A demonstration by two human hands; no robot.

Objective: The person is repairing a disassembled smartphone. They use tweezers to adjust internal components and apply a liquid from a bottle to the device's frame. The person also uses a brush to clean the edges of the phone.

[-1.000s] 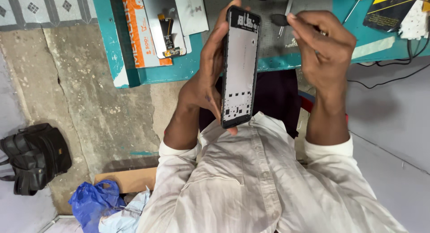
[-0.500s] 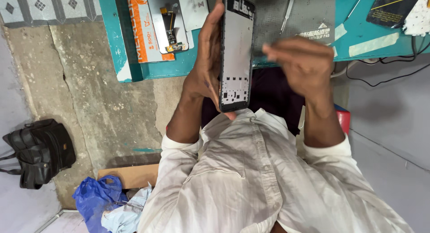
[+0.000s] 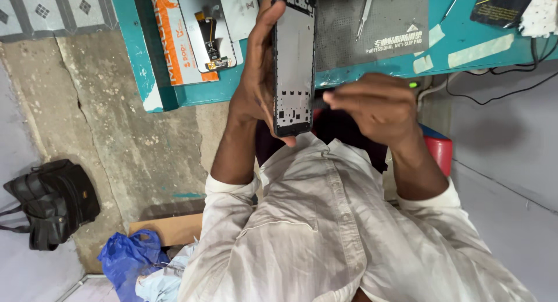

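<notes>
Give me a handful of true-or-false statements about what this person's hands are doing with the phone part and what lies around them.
1. The left hand holds a dark phone frame upright. True.
2. The right hand is empty and rests flat on the table. False: it grips a thin dark tool whose tip meets the frame's edge.
3. A grey mat lies on the teal table with tweezers on it. True.
4. A red bag sits on the floor. False: the bag on the floor is black.
5. A blue plastic bag lies beside a piece of cardboard. True.
</notes>
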